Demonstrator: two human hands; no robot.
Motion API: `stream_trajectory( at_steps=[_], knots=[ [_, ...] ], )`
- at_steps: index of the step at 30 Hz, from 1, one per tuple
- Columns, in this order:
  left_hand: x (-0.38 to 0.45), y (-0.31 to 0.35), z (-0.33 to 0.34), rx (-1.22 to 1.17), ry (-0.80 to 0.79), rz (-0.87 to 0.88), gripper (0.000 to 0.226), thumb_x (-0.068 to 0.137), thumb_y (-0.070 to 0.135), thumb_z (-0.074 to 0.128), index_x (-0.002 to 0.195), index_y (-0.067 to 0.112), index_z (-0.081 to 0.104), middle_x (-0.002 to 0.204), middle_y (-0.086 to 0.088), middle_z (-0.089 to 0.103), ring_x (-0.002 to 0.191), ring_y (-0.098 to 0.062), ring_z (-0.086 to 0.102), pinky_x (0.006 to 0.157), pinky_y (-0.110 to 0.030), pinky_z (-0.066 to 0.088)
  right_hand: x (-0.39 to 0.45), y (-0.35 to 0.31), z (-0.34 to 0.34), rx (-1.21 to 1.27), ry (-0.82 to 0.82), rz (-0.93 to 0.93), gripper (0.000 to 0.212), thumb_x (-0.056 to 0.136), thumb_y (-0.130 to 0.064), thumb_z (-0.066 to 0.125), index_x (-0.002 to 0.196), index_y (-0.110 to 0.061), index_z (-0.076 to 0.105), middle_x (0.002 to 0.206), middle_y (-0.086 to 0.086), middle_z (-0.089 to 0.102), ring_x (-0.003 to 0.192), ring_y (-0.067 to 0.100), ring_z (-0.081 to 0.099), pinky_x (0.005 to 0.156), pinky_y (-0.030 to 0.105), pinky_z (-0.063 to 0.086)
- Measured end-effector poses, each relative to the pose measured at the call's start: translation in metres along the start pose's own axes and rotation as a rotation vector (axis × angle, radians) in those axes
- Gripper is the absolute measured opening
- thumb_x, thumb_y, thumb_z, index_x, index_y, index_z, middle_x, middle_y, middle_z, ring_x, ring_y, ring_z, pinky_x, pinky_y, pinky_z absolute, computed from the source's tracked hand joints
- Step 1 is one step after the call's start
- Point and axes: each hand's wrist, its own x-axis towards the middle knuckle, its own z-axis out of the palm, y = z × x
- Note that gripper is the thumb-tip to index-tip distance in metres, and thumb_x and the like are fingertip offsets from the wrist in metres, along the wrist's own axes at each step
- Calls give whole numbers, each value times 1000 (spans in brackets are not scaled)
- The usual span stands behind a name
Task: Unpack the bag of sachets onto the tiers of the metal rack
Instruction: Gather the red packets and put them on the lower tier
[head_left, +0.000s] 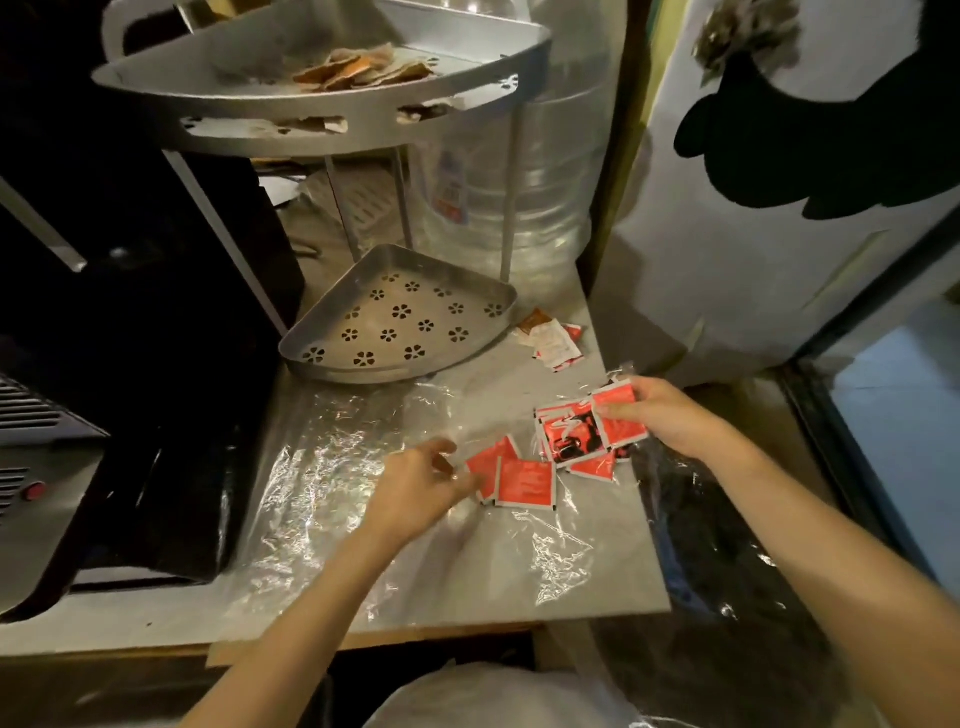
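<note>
A clear plastic bag lies flattened on the grey counter. My right hand grips a small stack of red sachets at the counter's right edge. Two more red sachets lie on the bag, and my left hand touches them with fingers spread and slightly blurred. The metal corner rack has an empty lower tier with flower-shaped holes behind the bag. Its upper tier holds several brown and orange sachets.
A few loose sachets lie right of the lower tier. A black appliance fills the left. A large clear water bottle stands behind the rack. A white fridge is on the right, dark fabric below it.
</note>
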Motion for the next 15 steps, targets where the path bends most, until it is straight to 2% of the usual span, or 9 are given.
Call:
stream_trajectory(
  at_steps=[1, 4, 5, 7, 8, 9, 10, 12, 15],
  knots=[
    [1, 9, 9, -117, -57, -51, 58, 74, 33, 72, 122, 9, 52, 87, -3, 67, 72, -11, 58, 52, -5, 39, -1, 0, 0, 9, 3, 4, 21, 77, -18, 71, 97, -18, 65, 95, 4, 73, 90, 19, 70, 87, 37, 52],
    [6, 20, 26, -372, -56, -184, 65, 70, 17, 77, 126, 10, 43, 72, -3, 62, 61, -10, 56, 49, -13, 38, -4, 1, -2, 56, 10, 22, 19, 79, -13, 69, 97, -16, 64, 92, 4, 71, 86, 18, 69, 82, 34, 54],
    [7, 22, 29, -470, -68, -227, 57, 70, 14, 77, 118, 12, 47, 68, -2, 61, 58, -10, 56, 47, -17, 37, -6, 2, -2, 80, 7, 23, 19, 79, -11, 68, 97, -14, 64, 91, 4, 71, 83, 17, 69, 79, 31, 55],
    [11, 26, 33, -575, -118, -257, 24, 71, 7, 75, 87, 13, 58, 54, 4, 58, 46, -5, 52, 40, -15, 34, -9, 4, -3, 126, 6, 31, 15, 80, -8, 66, 94, -12, 63, 89, 4, 69, 77, 14, 68, 71, 25, 55],
    [12, 27, 36, -550, -139, -242, 17, 72, 4, 73, 71, 13, 58, 46, 8, 56, 41, -2, 49, 38, -12, 32, -10, 5, -3, 144, 13, 42, 15, 80, -8, 66, 94, -11, 62, 88, 4, 69, 77, 14, 67, 71, 26, 55],
    [12, 29, 39, -524, -155, -215, 20, 72, 2, 71, 63, 14, 58, 42, 11, 55, 39, 1, 47, 39, -10, 32, -11, 7, -3, 160, 22, 55, 18, 80, -9, 67, 97, -9, 62, 89, 6, 69, 80, 16, 67, 75, 28, 54],
    [12, 31, 42, -513, -156, -184, 21, 72, 2, 72, 61, 15, 59, 45, 11, 56, 39, 3, 47, 41, -8, 34, -11, 9, -3, 177, 31, 72, 24, 79, -10, 68, 101, -7, 61, 92, 8, 70, 84, 19, 67, 80, 33, 54],
    [12, 36, 49, -476, -114, -131, 15, 71, 5, 73, 73, 15, 62, 59, 10, 59, 48, 2, 50, 46, -7, 37, -12, 11, -5, 210, 43, 103, 33, 77, -12, 70, 108, -4, 61, 100, 13, 70, 93, 25, 68, 88, 40, 52],
    [11, 44, 56, -487, -69, -128, 27, 72, 6, 72, 92, 16, 56, 74, 3, 61, 62, -9, 55, 51, -15, 47, -13, 12, -7, 266, 62, 141, 34, 75, -10, 72, 107, -4, 62, 99, 15, 70, 91, 26, 68, 86, 40, 53]
  ],
)
